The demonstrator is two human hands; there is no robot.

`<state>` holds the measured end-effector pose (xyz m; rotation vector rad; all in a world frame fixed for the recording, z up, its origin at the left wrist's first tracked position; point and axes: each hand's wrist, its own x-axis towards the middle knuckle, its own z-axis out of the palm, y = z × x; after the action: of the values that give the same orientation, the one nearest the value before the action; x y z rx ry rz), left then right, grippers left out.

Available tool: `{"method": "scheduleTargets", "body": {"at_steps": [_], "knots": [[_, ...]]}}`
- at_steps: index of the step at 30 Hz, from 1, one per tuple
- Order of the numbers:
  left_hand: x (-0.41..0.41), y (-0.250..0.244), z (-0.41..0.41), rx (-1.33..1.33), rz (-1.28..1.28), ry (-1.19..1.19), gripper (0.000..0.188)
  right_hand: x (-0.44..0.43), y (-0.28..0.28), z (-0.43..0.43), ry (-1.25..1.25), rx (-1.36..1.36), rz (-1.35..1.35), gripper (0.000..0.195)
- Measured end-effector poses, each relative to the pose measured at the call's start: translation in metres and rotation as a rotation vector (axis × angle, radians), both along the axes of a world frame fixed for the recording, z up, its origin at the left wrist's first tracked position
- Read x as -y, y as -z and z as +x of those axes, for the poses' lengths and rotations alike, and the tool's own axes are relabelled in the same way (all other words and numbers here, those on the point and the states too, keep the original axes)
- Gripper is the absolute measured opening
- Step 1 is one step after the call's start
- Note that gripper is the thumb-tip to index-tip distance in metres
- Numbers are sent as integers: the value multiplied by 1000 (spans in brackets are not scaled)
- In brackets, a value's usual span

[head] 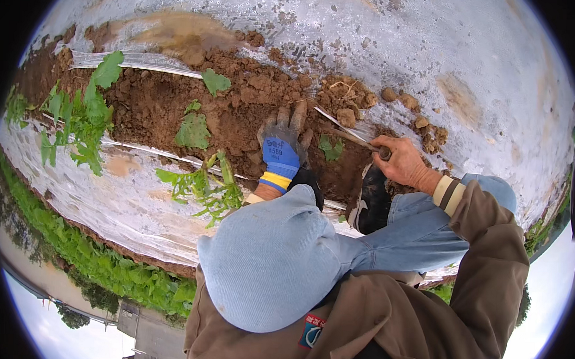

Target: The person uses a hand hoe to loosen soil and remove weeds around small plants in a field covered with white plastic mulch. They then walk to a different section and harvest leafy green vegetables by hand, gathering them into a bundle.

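My left hand (283, 139), in a blue knitted glove with a dirt-covered grey coating, lies back upward on the brown soil (242, 102), its fingers spread and pointing away from me. No object shows in it. My bare right hand (400, 158) grips the wooden handle (385, 153) of a hand tool. Its thin shaft runs left to the soil near my left fingertips; the working end cannot be made out. A strip of white plastic film (339, 124) edges the soil beside the tool. A green leaf (331, 148) lies between my hands.
Plastic mulch film (415, 46) covers the beds on both sides of the soil furrow. Leafy plants (95, 111) stand at the left, and a broken-leaved plant (206, 184) is near my knee. Soil clods (345, 117) lie on the film edge. My black shoe (374, 201) is in the furrow.
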<state>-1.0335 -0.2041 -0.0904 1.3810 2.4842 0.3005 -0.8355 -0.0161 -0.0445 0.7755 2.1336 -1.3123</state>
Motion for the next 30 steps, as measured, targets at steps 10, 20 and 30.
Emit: {"method": "scheduleTargets", "body": {"at_steps": [10, 20, 30], "knots": [[-6, 5, -9, 269, 249, 166, 45, -24, -79, -18, -101, -112, 82, 27], [-35, 45, 1, 144, -420, 552, 53, -91, -95, -55, -539, 71, 214, 34], [-38, -15, -48, 214, 106, 720, 52, -124, -110, -13, -537, 226, 78, 17]]}}
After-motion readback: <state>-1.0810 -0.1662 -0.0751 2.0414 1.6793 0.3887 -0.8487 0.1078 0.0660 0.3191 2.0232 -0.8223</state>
